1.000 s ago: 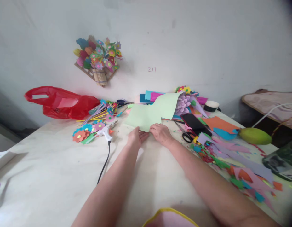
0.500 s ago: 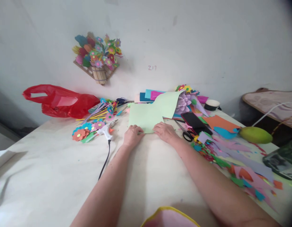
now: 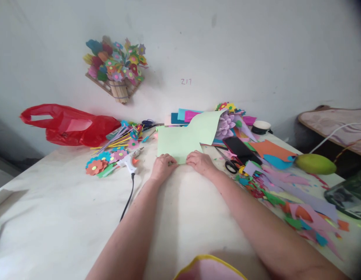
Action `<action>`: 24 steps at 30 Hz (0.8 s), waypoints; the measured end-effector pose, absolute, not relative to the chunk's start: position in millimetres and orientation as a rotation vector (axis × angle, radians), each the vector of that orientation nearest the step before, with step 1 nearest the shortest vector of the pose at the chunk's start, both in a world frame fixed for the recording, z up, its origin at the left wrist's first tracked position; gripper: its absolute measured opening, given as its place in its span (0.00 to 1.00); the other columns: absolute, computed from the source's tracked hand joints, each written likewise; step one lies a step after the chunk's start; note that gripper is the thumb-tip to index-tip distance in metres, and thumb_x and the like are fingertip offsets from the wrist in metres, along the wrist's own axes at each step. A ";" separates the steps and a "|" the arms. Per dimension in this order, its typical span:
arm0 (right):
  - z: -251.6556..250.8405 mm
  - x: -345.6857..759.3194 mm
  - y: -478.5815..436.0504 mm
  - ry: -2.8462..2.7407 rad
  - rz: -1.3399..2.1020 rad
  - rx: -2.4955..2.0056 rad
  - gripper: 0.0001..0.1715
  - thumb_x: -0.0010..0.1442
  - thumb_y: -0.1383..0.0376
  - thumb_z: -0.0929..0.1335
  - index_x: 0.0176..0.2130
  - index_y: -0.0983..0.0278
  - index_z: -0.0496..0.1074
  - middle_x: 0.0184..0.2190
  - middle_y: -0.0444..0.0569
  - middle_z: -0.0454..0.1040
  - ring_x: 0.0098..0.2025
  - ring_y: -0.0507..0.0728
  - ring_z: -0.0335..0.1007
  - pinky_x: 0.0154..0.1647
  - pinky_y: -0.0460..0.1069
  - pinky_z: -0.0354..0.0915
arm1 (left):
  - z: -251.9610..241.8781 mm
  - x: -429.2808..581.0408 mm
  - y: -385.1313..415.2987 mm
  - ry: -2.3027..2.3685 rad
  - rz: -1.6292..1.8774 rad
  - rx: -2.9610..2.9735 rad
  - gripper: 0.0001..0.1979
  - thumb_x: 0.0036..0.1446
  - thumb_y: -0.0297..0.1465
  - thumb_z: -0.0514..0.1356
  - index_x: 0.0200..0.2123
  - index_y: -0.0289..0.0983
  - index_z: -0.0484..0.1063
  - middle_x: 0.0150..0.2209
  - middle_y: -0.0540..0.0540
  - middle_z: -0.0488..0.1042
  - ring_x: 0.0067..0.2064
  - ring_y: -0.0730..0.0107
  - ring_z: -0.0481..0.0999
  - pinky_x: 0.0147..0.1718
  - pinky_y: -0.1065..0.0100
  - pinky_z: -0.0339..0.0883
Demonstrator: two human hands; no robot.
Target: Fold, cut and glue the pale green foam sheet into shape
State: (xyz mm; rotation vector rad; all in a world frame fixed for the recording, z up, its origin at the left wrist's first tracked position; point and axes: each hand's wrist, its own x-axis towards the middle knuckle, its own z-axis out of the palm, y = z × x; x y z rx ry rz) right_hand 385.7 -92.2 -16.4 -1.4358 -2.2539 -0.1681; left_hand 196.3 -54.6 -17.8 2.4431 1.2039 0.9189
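A pale green foam sheet (image 3: 177, 140) lies on the table in front of me, its far right part curling up over a lilac foam flower (image 3: 226, 126). At the sheet's near edge, my left hand (image 3: 163, 168) pinches the left part with curled fingers. My right hand (image 3: 201, 163) grips the same edge a short way to the right, fingers bent and pressed together. Under the fingertips the edge itself is partly hidden. Left of my left hand lies a white glue gun (image 3: 128, 161) with a black cord. Scissors (image 3: 231, 166) with black handles rest right of my right hand.
A red plastic bag (image 3: 72, 126) and foam flowers (image 3: 95, 165) are on the left. Along the right lie a phone (image 3: 241, 150), an orange sheet (image 3: 270, 149), a green mango-like fruit (image 3: 315, 163), a glass jar (image 3: 348, 196) and foam scraps (image 3: 309, 217). A flower bouquet (image 3: 116, 66) hangs on the wall.
My right hand has shifted slightly left along the sheet's near edge, closer to my left hand. The view has moved a little; both hands still hold the sheet.
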 end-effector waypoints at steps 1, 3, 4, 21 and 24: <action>-16.6 385.7 -91.9 -2.239 -0.147 -1.428 0.10 0.55 0.67 0.64 0.28 0.61 0.74 0.33 0.45 0.73 0.37 0.52 0.62 0.33 0.46 0.57 | -18.5 196.3 -54.1 1.179 0.935 2.435 0.03 0.44 0.31 0.59 0.24 0.39 0.72 0.26 0.48 0.70 0.32 0.69 0.66 0.33 0.69 0.58; -18.0 384.9 -91.0 -2.219 -0.129 -1.406 0.08 0.54 0.66 0.64 0.29 0.60 0.74 0.33 0.45 0.73 0.37 0.53 0.62 0.34 0.46 0.57 | -19.1 196.5 -53.8 1.144 0.963 2.406 0.03 0.44 0.31 0.59 0.23 0.39 0.72 0.26 0.48 0.70 0.31 0.70 0.66 0.33 0.70 0.58; -19.1 384.2 -90.3 -2.209 -0.125 -1.400 0.08 0.54 0.65 0.65 0.30 0.60 0.74 0.33 0.45 0.73 0.37 0.53 0.62 0.35 0.46 0.57 | -19.0 196.6 -54.0 1.137 0.970 2.387 0.03 0.43 0.31 0.59 0.23 0.39 0.72 0.25 0.48 0.70 0.31 0.71 0.66 0.33 0.70 0.58; -29.3 380.7 -81.5 -2.063 -0.002 -1.419 0.04 0.49 0.66 0.68 0.24 0.61 0.72 0.34 0.43 0.72 0.37 0.52 0.62 0.37 0.47 0.58 | -17.3 196.6 -53.7 1.131 0.952 2.343 0.02 0.43 0.29 0.59 0.22 0.38 0.71 0.25 0.49 0.69 0.31 0.72 0.67 0.32 0.72 0.59; -28.1 379.8 -81.7 -2.031 0.029 -1.426 0.04 0.48 0.67 0.68 0.23 0.62 0.72 0.34 0.44 0.72 0.37 0.52 0.62 0.37 0.47 0.58 | -17.7 196.7 -54.0 1.130 0.964 2.341 0.02 0.43 0.29 0.59 0.21 0.38 0.71 0.25 0.49 0.68 0.30 0.73 0.66 0.31 0.72 0.59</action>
